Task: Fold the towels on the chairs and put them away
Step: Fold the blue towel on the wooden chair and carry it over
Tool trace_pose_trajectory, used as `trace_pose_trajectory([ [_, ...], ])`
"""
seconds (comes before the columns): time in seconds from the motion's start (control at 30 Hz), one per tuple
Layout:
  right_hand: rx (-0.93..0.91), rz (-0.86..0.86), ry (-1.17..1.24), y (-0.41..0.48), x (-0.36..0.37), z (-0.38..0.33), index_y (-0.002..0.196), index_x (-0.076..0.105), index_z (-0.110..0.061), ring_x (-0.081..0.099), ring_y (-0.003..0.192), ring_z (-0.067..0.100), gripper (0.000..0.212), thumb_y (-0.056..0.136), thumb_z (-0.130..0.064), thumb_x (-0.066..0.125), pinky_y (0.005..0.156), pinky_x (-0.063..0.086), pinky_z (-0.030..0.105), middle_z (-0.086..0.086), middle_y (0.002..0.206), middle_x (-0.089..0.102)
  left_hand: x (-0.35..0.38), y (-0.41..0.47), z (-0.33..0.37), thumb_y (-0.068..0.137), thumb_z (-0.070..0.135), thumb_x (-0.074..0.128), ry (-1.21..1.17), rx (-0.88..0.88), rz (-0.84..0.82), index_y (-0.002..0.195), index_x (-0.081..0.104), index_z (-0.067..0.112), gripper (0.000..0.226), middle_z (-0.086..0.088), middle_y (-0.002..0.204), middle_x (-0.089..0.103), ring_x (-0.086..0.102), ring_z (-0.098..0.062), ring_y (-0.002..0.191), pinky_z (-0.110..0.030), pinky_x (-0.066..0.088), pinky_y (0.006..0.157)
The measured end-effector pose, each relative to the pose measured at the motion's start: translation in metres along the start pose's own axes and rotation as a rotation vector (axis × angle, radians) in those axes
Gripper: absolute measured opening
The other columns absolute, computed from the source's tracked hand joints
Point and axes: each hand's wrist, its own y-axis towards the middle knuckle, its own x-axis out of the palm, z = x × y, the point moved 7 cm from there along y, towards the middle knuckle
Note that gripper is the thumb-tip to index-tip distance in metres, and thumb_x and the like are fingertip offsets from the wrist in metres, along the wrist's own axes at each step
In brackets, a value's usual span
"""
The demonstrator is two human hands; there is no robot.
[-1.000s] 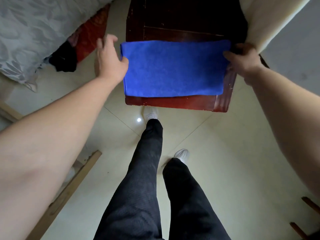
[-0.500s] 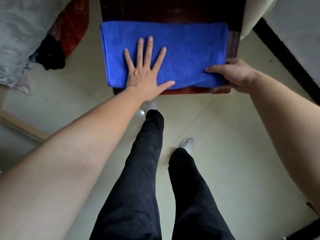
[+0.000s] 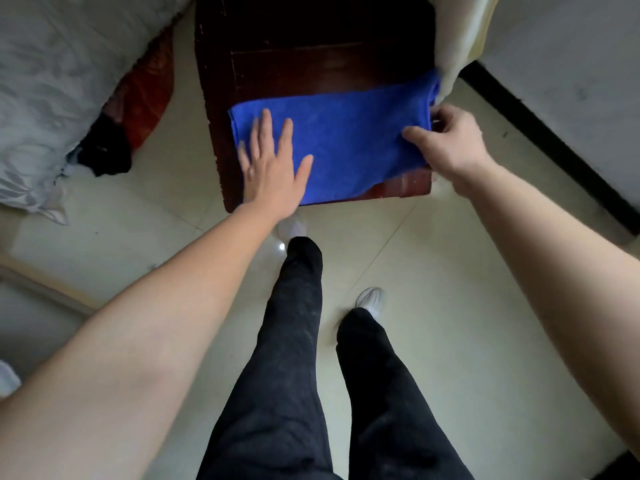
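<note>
A blue towel (image 3: 349,140), folded to a long rectangle, lies across the front of a dark red wooden chair seat (image 3: 311,57). My left hand (image 3: 273,168) presses flat on the towel's left part with straight, spread fingers. My right hand (image 3: 446,140) pinches the towel's right end, thumb on top and fingers curled underneath. That right end is lifted a little off the seat and bunched at its far corner.
A grey patterned bed cover (image 3: 59,74) hangs at the left, with a black and red item (image 3: 114,147) on the floor below it. A cream cloth (image 3: 460,39) hangs at the seat's right. My legs stand on pale tiles (image 3: 450,271). A dark skirting (image 3: 554,150) runs along the right wall.
My left hand slid left across the towel. My right hand moved from the towel's near right corner to its right end and lifted it. The view shifted, so the chair sits lower in the frame.
</note>
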Motion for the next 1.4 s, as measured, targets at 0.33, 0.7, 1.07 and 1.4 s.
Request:
trace_pose_trajectory([
  [0.33, -0.467, -0.2, -0.431, -0.07, 0.173, -0.09, 0.125, 0.056, -0.016, 0.059, 0.097, 0.036, 0.035, 0.094, -0.031, 0.051, 0.076, 0.046, 0.041, 0.01, 0.109, 0.057, -0.051, -0.007, -0.154, 0.097, 0.041, 0.035, -0.606, -0.581, 0.06, 0.129, 0.053, 0.021, 0.042, -0.01, 0.127, 0.059, 0.055, -0.028, 0.117, -0.037, 0.044, 0.102],
  [0.7, -0.461, -0.183, -0.306, -0.059, 0.151, -0.049, 0.116, 0.067, -0.02, 0.063, 0.092, 0.029, 0.026, 0.095, -0.028, 0.052, 0.081, 0.051, 0.04, 0.007, 0.105, 0.063, -0.038, -0.018, -0.138, 0.093, 0.041, 0.046, -0.54, -0.53, -0.004, 0.117, 0.059, 0.015, 0.038, -0.011, 0.111, 0.066, 0.06, -0.032, 0.106, -0.038, 0.048, 0.093],
  [1.07, -0.494, -0.439, -0.712, -0.015, 0.137, -0.03, 0.151, 0.021, -0.033, 0.056, 0.108, 0.034, 0.095, 0.076, -0.039, 0.079, 0.081, 0.049, 0.043, 0.009, 0.124, 0.051, -0.026, -0.012, -0.074, 0.059, 0.047, 0.087, 0.1, -0.19, -0.258, 0.149, -0.02, 0.032, 0.141, -0.016, 0.133, 0.042, 0.047, -0.037, 0.12, -0.05, 0.043, 0.093],
  [1.4, -0.401, -0.44, -1.001, -0.002, 0.138, -0.031, 0.149, -0.025, -0.038, 0.061, 0.102, 0.04, 0.152, 0.052, -0.056, 0.09, 0.082, 0.051, 0.047, 0.018, 0.127, 0.046, -0.018, 0.004, -0.081, 0.054, 0.047, 0.091, 0.075, -0.284, -0.437, 0.141, -0.027, 0.05, 0.147, -0.019, 0.13, 0.044, 0.055, -0.038, 0.113, -0.045, 0.045, 0.086],
])
